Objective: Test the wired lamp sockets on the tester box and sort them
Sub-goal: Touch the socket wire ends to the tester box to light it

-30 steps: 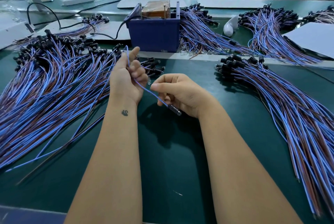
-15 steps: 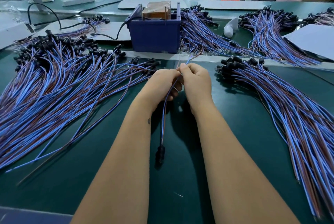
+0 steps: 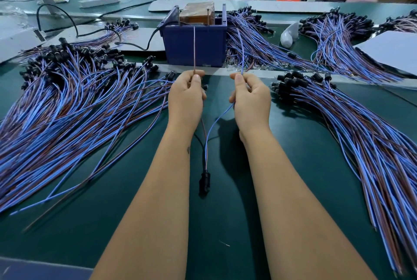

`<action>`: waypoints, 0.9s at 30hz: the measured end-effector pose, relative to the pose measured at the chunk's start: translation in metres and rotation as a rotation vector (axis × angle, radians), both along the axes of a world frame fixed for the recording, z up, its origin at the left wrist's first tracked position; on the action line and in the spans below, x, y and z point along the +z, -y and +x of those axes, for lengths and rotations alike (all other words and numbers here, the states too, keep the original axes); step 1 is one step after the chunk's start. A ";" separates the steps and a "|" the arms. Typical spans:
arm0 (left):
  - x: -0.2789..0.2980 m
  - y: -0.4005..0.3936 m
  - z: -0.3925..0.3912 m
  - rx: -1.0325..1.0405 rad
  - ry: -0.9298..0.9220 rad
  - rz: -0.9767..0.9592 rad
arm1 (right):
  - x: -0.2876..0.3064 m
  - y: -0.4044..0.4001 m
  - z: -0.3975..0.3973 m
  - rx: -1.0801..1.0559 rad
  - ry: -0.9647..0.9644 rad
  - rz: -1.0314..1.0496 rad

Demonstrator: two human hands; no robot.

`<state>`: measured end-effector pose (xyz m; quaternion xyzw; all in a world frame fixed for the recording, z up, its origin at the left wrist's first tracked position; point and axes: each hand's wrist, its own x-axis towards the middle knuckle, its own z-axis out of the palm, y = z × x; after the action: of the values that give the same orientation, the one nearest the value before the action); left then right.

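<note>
Pinched between thumb and forefinger of the left hand [image 3: 187, 96], the brown lead [image 3: 194, 49] stands up straight toward the tester box; the other fingers curl loosely under. Left of that hand lies a big fan of wired sockets [image 3: 74, 103], blue and brown leads splayed over the green bench top [image 3: 126, 223], black socket heads bunched at the far end. Between the forearms the two leads run down and join at the black socket [image 3: 205, 182], which hangs low, at or just above the bench; contact cannot be told. The right hand [image 3: 250, 99] pinches the blue lead [image 3: 242, 53] the same way, near its upper end, tip aimed forward. Dead ahead sits the blue tester box [image 3: 196, 44], two upright metal pins showing at its top. Right of the hands, a second heap of sockets [image 3: 352, 126] trails toward the near edge. Handling judgement: the piece is light; the leads are thin and springy, stiff enough to hold upright over a short free length but apt to bend if held lower. Best hold is close to the bare tips, one lead per hand, socket left dangling. Insulation looks smooth, so a firm pinch is wanted.
</note>
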<state>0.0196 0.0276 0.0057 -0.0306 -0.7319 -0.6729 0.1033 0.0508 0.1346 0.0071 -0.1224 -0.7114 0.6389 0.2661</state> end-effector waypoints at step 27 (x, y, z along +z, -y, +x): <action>-0.002 0.013 -0.014 0.169 0.099 0.275 | -0.005 0.001 -0.008 0.107 0.100 -0.097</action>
<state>0.0060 0.0148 0.0036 0.0788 -0.6371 -0.7562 0.1265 0.0430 0.1340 0.0019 -0.1288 -0.6974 0.6790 0.1896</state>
